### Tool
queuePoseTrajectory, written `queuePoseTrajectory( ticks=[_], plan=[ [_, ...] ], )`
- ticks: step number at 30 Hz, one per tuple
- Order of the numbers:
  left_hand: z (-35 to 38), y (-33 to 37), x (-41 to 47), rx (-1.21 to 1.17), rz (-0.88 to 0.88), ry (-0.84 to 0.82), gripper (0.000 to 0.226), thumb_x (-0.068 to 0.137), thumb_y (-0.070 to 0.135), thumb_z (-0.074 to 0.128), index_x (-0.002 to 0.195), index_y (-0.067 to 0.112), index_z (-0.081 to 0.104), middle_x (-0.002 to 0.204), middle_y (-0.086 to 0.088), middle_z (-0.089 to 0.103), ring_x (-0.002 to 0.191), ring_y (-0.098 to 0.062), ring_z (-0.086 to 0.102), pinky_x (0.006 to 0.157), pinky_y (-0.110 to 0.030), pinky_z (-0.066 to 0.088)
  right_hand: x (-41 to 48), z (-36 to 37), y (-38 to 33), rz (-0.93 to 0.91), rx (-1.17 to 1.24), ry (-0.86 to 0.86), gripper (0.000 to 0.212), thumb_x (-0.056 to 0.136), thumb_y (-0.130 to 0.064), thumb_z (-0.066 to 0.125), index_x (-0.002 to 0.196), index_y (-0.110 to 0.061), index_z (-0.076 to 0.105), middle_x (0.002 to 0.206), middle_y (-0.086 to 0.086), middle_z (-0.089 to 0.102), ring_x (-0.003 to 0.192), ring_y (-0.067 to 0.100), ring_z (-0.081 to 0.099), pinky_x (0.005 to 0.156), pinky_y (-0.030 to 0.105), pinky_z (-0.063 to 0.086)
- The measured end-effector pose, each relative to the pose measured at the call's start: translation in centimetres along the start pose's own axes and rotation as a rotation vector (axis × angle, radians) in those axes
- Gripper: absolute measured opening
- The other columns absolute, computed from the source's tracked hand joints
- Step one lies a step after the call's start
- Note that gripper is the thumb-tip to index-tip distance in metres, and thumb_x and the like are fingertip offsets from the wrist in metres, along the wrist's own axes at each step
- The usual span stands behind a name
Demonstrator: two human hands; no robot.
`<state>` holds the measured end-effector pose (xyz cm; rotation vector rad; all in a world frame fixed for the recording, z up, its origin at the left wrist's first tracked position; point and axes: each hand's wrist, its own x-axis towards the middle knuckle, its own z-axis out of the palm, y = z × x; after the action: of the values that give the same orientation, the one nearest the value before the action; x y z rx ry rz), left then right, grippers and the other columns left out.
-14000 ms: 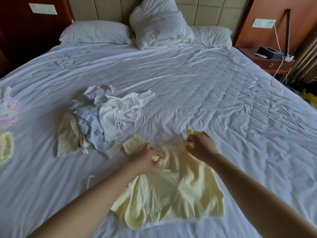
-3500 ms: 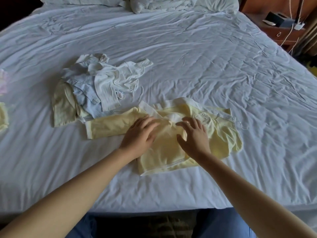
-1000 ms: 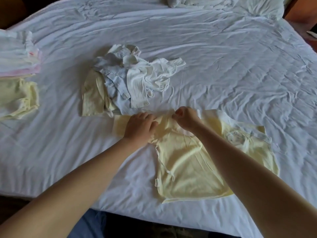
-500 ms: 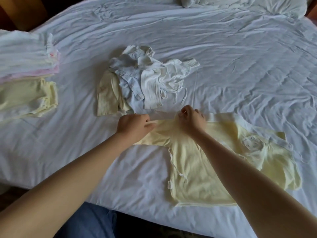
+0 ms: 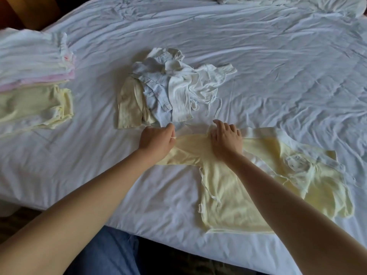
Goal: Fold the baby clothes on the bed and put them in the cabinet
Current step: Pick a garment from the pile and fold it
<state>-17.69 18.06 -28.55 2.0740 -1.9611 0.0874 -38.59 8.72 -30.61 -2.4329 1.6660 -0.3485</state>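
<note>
**Bed point(image 5: 278, 66):** covered with a wrinkled white sheet; it carries everything below.

**Yellow baby shirt point(image 5: 228, 195):** lies spread face up near the bed's front edge. One sleeve stretches to the left, the other side is rumpled at the right, and thin tie strings trail along the front opening.

**Left hand point(image 5: 155, 140):** knuckles up, fingers curled around the end of the left sleeve.

**Right hand point(image 5: 226, 139):** palm down with fingers extended, pressing on the shirt at the shoulder, where the sleeve joins the body.

**Pile of unfolded baby clothes point(image 5: 168, 92):** white, pale blue and cream pieces heaped just beyond the hands.

**Folded stack point(image 5: 33, 62):** white and pink layers, far left.

**Folded yellow garment point(image 5: 33, 108):** just in front of that stack.

**Pillow point(image 5: 337, 4):** top right corner.
</note>
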Motion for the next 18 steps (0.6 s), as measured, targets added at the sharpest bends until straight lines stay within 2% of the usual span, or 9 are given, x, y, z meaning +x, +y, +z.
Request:
queuePoseTrajectory(
  ticks=[2, 5, 7, 9, 11, 13, 15, 16, 18],
  plan=[
    [1.1, -1.0, -0.5, 0.076, -0.003, 0.055, 0.017, 0.081, 0.018, 0.072, 0.083, 0.015, 0.056, 0.064, -0.002, 0.065, 0.060, -0.028, 0.064, 0.065, -0.034, 0.042, -0.4, -0.2, 0.0, -0.014, -0.014, -0.011, 0.046, 0.098, -0.031, 0.037, 0.143, -0.022, 0.040, 0.133, 0.007, 0.056, 0.124, 0.029, 0.045, 0.105, 0.040, 0.030],
    [1.5, -1.5, -1.6, 0.239, -0.078, 0.089, 0.019, 0.077, 0.019, 0.074, 0.091, 0.018, 0.060, 0.080, -0.001, 0.064, 0.075, -0.027, 0.063, 0.068, -0.035, 0.043, -1.2, -0.6, -0.3, -0.056, -0.009, -0.024, 0.045, 0.097, -0.022, 0.038, 0.142, -0.021, 0.040, 0.132, 0.009, 0.052, 0.121, 0.031, 0.045, 0.103, 0.040, 0.031],
    [1.6, -0.8, -2.3, 0.204, 0.020, 0.187, 0.022, 0.076, 0.013, 0.070, 0.097, 0.018, 0.064, 0.091, -0.003, 0.060, 0.084, -0.028, 0.059, 0.073, -0.038, 0.042, -2.0, -0.8, -0.2, -0.128, 0.072, 0.002, 0.044, 0.095, -0.017, 0.038, 0.138, -0.019, 0.044, 0.137, 0.007, 0.047, 0.122, 0.030, 0.045, 0.104, 0.042, 0.035],
    [1.6, 0.9, -3.0, 0.007, 0.209, 0.203, 0.027, 0.079, 0.008, 0.063, 0.105, 0.015, 0.066, 0.105, -0.004, 0.062, 0.095, -0.028, 0.060, 0.081, -0.038, 0.046, -3.1, -1.0, 0.4, -0.205, 0.159, 0.042, 0.046, 0.090, -0.012, 0.036, 0.134, -0.017, 0.052, 0.141, 0.004, 0.047, 0.126, 0.027, 0.046, 0.101, 0.041, 0.042],
    [2.3, 2.8, -3.7, -0.119, 0.326, 0.098, 0.031, 0.089, 0.020, 0.049, 0.113, 0.013, 0.067, 0.120, -0.006, 0.064, 0.107, -0.028, 0.061, 0.089, -0.038, 0.050, -4.4, -1.3, 1.5, -0.234, 0.192, 0.084, 0.048, 0.086, -0.009, 0.036, 0.127, -0.016, 0.060, 0.137, 0.003, 0.054, 0.127, 0.025, 0.050, 0.098, 0.040, 0.047],
    [3.5, 3.9, -4.2, -0.111, 0.339, -0.057, 0.044, 0.096, 0.035, 0.038, 0.126, 0.016, 0.064, 0.135, -0.007, 0.059, 0.123, -0.027, 0.056, 0.100, -0.038, 0.045, -5.9, -1.6, 2.7, -0.222, 0.184, 0.100, 0.052, 0.083, -0.012, 0.034, 0.124, -0.017, 0.064, 0.134, 0.001, 0.059, 0.128, 0.022, 0.051, 0.100, 0.040, 0.047],
    [4.3, 4.3, -4.5, -0.057, 0.313, -0.143, 0.051, 0.098, 0.041, 0.031, 0.135, 0.018, 0.057, 0.144, -0.007, 0.051, 0.134, -0.026, 0.047, 0.111, -0.037, 0.030, -7.3, -1.7, 3.9, -0.217, 0.141, 0.082, 0.053, 0.086, -0.018, 0.033, 0.131, -0.019, 0.061, 0.140, -0.001, 0.056, 0.135, 0.019, 0.046, 0.110, 0.041, 0.040],
    [4.6, 4.3, -4.6, -0.031, 0.301, -0.164, 0.052, 0.098, 0.041, 0.030, 0.137, 0.016, 0.055, 0.147, -0.008, 0.048, 0.136, -0.027, 0.045, 0.113, -0.038, 0.026, -7.9, -1.7, 4.4, -0.208, 0.114, 0.043, 0.052, 0.090, -0.021, 0.034, 0.138, -0.020, 0.054, 0.147, -0.004, 0.048, 0.140, 0.015, 0.038, 0.117, 0.039, 0.031],
    [4.5, 4.5, -4.7, -0.005, 0.286, -0.186, 0.057, 0.099, 0.044, 0.024, 0.142, 0.016, 0.048, 0.151, -0.009, 0.042, 0.139, -0.029, 0.041, 0.113, -0.040, 0.020, -8.6, -1.5, 5.0, -0.189, 0.045, -0.066, 0.056, 0.097, -0.038, 0.025, 0.151, -0.026, 0.032, 0.159, -0.009, 0.022, 0.149, 0.009, 0.012, 0.123, 0.032, 0.007]
  ],
)
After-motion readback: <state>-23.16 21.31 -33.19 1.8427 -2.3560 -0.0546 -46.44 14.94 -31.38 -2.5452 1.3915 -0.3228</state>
